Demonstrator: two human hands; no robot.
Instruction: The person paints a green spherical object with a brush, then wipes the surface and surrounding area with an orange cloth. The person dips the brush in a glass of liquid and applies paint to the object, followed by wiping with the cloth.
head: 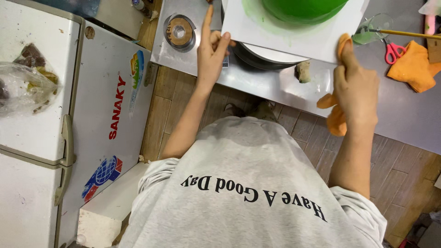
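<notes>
Two hands working at a white board under a green cake.

Head view: the left hand (212,50), index finger raised, is pinching the board's (294,34) edge; the right hand (356,89) is gripping an orange cloth (336,120) and pressing it against the board's corner, beside the cake (301,9).
</notes>
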